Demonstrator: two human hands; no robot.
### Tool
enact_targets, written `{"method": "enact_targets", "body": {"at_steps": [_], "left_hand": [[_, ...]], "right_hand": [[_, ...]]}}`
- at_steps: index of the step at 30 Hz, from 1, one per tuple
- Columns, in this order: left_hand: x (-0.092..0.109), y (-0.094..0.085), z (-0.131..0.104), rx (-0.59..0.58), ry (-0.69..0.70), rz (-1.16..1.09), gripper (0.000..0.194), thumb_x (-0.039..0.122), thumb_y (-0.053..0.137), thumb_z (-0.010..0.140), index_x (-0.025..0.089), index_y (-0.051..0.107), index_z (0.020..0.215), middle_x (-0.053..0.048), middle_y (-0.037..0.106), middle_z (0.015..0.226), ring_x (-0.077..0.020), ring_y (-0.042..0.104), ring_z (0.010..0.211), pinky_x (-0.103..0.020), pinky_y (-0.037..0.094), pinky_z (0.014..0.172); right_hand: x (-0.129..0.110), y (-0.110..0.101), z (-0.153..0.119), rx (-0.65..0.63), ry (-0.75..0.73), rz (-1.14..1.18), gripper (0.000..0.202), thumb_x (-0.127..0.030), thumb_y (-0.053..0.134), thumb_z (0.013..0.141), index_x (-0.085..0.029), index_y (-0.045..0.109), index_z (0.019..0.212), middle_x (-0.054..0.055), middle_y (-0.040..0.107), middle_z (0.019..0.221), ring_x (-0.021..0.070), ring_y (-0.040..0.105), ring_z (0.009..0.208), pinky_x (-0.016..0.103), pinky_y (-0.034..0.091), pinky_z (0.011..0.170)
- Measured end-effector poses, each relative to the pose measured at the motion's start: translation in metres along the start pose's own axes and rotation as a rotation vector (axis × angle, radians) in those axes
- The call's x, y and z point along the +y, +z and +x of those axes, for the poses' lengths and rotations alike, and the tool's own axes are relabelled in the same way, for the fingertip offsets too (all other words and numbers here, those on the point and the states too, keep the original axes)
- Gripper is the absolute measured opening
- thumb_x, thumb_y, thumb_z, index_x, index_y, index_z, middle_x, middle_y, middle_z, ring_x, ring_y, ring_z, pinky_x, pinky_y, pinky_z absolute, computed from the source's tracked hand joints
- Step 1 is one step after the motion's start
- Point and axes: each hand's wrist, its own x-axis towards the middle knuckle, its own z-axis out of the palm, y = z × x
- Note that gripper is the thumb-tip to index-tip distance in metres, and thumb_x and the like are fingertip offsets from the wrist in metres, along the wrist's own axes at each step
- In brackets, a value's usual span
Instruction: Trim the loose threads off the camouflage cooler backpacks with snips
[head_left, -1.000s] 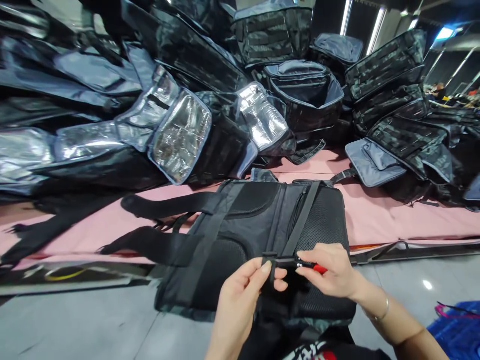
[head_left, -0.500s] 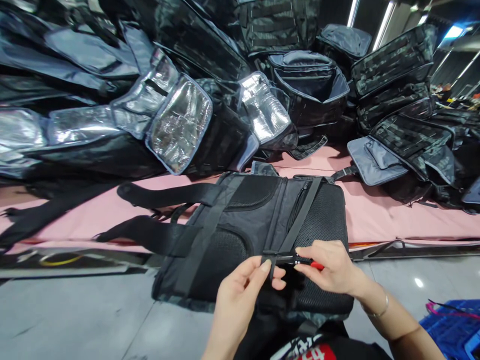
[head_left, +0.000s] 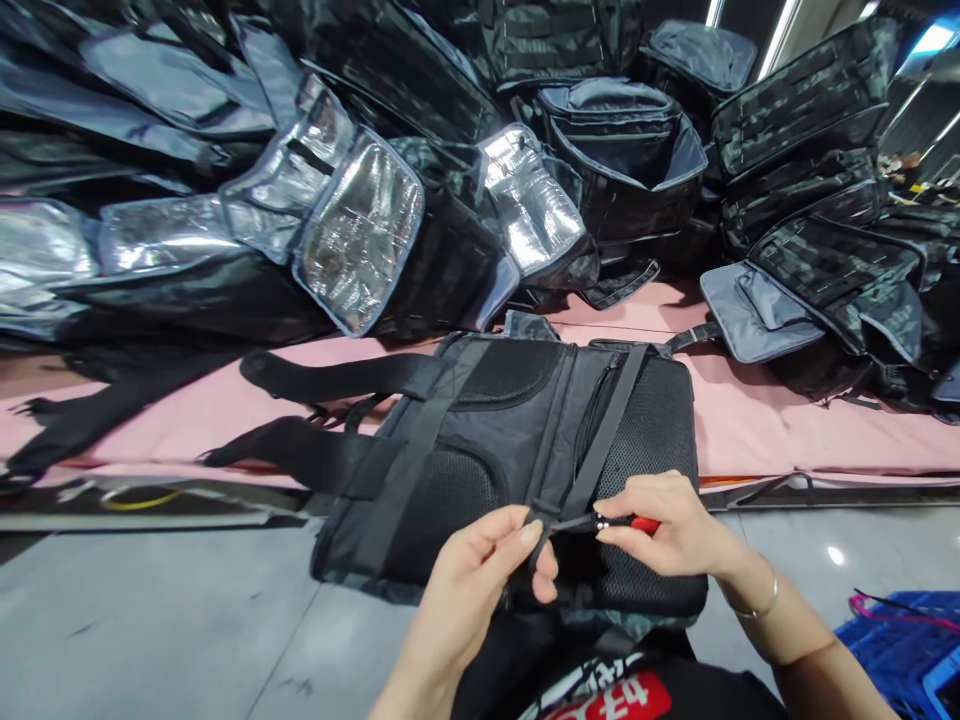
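Observation:
A black backpack (head_left: pixel 517 430) lies back panel up at the pink table's front edge, its near part over my lap. My left hand (head_left: pixel 495 560) pinches a black webbing strap end (head_left: pixel 541 535) above the near edge of the pack. My right hand (head_left: pixel 660 530) is closed round a small black tool with a red end, which looks like thread snips (head_left: pixel 616 522). Its slim tip points left and reaches the strap at my left fingertips. A long webbing strap (head_left: pixel 607 430) runs from the pack's far edge down toward my hands.
Behind lie piled dark camouflage bags, some open with silver lining (head_left: pixel 364 235) or grey lining (head_left: pixel 679 155). Shoulder straps (head_left: pixel 300 450) spread left on the pink table (head_left: pixel 750 430). A blue crate (head_left: pixel 907 650) stands on the floor at the lower right.
The view has shifted slightly. The tool's tip has tilted at the strap end, and my left fingers have turned the strap a little downward. Both hands keep their hold.

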Motion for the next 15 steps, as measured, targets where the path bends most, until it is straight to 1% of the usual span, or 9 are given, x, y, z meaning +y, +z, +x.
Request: {"method": "enact_targets", "body": {"at_steps": [3,6,9,11,13,15], "left_hand": [[-0.002,0.001,0.000,0.035,-0.002,-0.021,0.026,0.036,0.064,0.070,0.015,0.057,0.057,-0.002,0.059,0.052,-0.0105,0.048,0.043,-0.023,0.039,0.048],[-0.004,0.001,0.000,0.038,0.015,0.002,0.025,0.036,0.065,0.070,0.014,0.059,0.060,-0.003,0.060,0.054,-0.0109,0.050,0.044,-0.023,0.040,0.049],[-0.006,-0.001,0.001,0.018,0.026,0.030,0.023,0.035,0.064,0.072,0.015,0.059,0.061,-0.002,0.061,0.055,-0.0107,0.052,0.044,-0.023,0.041,0.051],[-0.007,-0.004,0.003,-0.025,0.009,0.039,0.024,0.035,0.063,0.073,0.014,0.059,0.063,-0.002,0.062,0.055,-0.0103,0.053,0.044,-0.022,0.042,0.051],[-0.010,-0.007,0.003,-0.095,-0.034,0.025,0.025,0.037,0.062,0.074,0.014,0.058,0.065,-0.003,0.063,0.057,-0.0106,0.054,0.044,-0.022,0.042,0.051],[-0.012,-0.008,0.001,-0.155,-0.075,-0.014,0.028,0.039,0.061,0.074,0.014,0.055,0.066,-0.004,0.064,0.058,-0.0115,0.057,0.045,-0.022,0.041,0.050]], "right_hand": [[-0.001,0.002,-0.001,0.052,-0.003,-0.017,0.015,-0.029,0.054,0.088,-0.015,0.060,0.090,0.001,0.062,0.063,0.0094,0.053,0.052,0.020,0.039,0.049],[0.000,0.004,0.000,0.014,0.004,-0.111,0.017,-0.030,0.054,0.088,-0.015,0.060,0.093,0.001,0.061,0.065,0.0105,0.054,0.055,0.022,0.039,0.050],[0.001,0.004,0.001,-0.036,-0.003,-0.156,0.019,-0.031,0.052,0.089,-0.015,0.061,0.094,0.001,0.061,0.065,0.0107,0.053,0.054,0.022,0.038,0.050],[0.001,0.003,0.001,-0.068,-0.009,-0.157,0.019,-0.030,0.052,0.089,-0.015,0.061,0.095,0.002,0.062,0.066,0.0108,0.054,0.054,0.022,0.039,0.050],[0.000,0.003,-0.002,-0.093,-0.013,-0.150,0.017,-0.028,0.053,0.089,-0.016,0.061,0.097,0.002,0.062,0.067,0.0114,0.055,0.054,0.023,0.040,0.050],[0.000,0.003,-0.007,-0.080,-0.016,-0.135,0.016,-0.024,0.054,0.088,-0.017,0.062,0.099,0.002,0.062,0.065,0.0119,0.055,0.052,0.024,0.042,0.049]]}}
